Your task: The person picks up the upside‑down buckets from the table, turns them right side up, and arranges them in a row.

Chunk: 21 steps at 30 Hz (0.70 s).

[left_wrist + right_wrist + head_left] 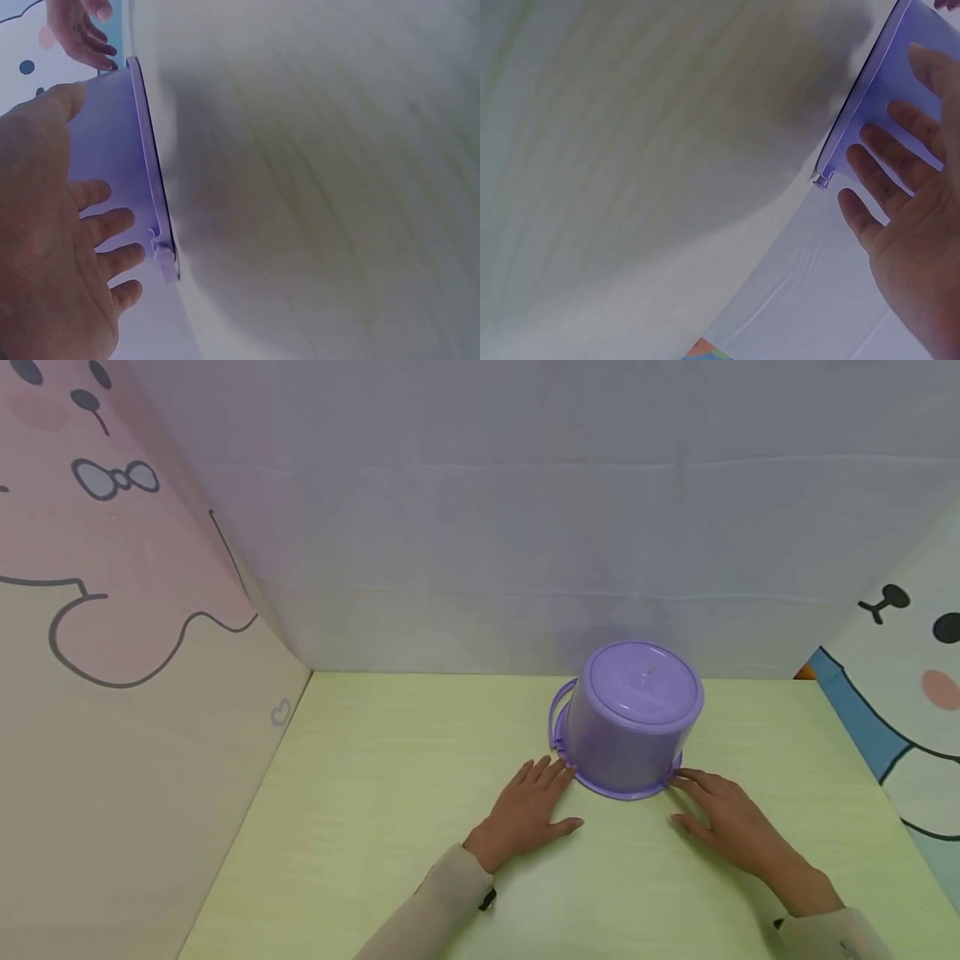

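Note:
A purple plastic bucket [630,735] stands upside down toward the back of the table, its round base facing up and its rim on the tabletop. Its handle [552,714] sticks out on the left side. My left hand [528,810] is at the near left of the rim, fingers spread and extended, fingertips right at the edge. On the near right, my right hand [723,822] has its fingers extended, the fingertips close by the rim. Both wrist views show the palms turned toward the purple wall [112,142] with fingers apart. What lies under the bucket is hidden.
The pale green table [360,777] meets a whitish cloth wall [480,568] just behind the bucket. Side panels with cartoon animals stand on the left [135,735] and right [915,710]. A small orange patch [806,672] shows at the back right corner.

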Available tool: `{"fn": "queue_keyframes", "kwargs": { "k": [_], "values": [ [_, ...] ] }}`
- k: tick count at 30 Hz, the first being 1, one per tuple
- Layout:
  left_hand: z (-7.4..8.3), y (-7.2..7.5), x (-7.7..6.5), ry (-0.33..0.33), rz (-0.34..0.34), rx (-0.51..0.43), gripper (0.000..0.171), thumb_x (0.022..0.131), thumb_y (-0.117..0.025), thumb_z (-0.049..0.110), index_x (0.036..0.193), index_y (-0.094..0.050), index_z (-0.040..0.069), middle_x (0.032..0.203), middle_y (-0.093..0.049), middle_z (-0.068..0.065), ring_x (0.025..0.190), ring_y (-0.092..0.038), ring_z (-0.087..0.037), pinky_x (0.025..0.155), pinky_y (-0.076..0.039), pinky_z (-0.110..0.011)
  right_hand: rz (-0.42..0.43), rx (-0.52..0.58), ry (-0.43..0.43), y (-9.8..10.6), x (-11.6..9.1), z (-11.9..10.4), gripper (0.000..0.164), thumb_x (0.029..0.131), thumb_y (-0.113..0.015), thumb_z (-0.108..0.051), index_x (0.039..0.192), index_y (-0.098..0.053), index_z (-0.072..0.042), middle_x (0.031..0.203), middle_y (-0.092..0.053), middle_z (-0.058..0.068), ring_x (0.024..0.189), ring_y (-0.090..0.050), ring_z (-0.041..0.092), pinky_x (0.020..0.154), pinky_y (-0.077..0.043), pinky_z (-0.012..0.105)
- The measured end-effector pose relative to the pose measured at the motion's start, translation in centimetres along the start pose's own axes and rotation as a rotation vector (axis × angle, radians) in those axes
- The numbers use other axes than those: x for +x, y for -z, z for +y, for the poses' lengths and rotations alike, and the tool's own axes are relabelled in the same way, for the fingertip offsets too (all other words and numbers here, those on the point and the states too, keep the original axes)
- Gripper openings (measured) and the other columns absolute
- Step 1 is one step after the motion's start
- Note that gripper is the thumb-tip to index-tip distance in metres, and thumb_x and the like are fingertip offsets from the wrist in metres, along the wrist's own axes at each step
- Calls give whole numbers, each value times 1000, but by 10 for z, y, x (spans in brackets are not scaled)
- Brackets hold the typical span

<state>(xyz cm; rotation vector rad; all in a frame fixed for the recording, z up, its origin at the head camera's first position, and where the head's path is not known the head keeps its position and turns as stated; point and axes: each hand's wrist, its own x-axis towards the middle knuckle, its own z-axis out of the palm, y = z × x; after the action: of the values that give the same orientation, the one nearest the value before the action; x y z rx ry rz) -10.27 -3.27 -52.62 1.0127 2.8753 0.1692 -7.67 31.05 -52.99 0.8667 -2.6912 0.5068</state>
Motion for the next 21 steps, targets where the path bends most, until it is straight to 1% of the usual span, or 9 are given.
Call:
{"fn": "queue_keyframes", "kwargs": {
  "k": [7,12,16,21],
  "values": [
    [6,-1,3,-21,-27,37,77,107,-47,63,166,-35,16,171,-35,-4,159,-30,-26,130,-24,-40,-3,5,3,-1,0,0,63,76,-92,-12,132,-66,-1,132,-66,21,113,-66,44,89,-54,63],
    [9,-4,5,-33,-23,47,76,107,-48,64,165,-38,16,169,-38,-5,158,-33,-27,130,-26,-40,-15,4,-1,-2,0,0,62,76,-92,-10,132,-66,0,131,-66,21,113,-66,44,88,-55,63],
    [10,-6,6,-37,-9,80,74,106,-49,64,163,-42,17,167,-42,-4,155,-37,-27,128,-29,-39,-32,1,-9,-1,1,0,62,76,-92,-10,131,-66,1,131,-66,22,112,-67,44,87,-56,63],
    [11,-9,8,-31,-10,114,73,106,-48,64,162,-43,18,166,-42,-2,155,-37,-26,128,-29,-39,-61,-1,-29,-2,0,0,62,77,-92,-13,131,-66,1,132,-66,22,112,-67,44,86,-56,63]
  ]
}}
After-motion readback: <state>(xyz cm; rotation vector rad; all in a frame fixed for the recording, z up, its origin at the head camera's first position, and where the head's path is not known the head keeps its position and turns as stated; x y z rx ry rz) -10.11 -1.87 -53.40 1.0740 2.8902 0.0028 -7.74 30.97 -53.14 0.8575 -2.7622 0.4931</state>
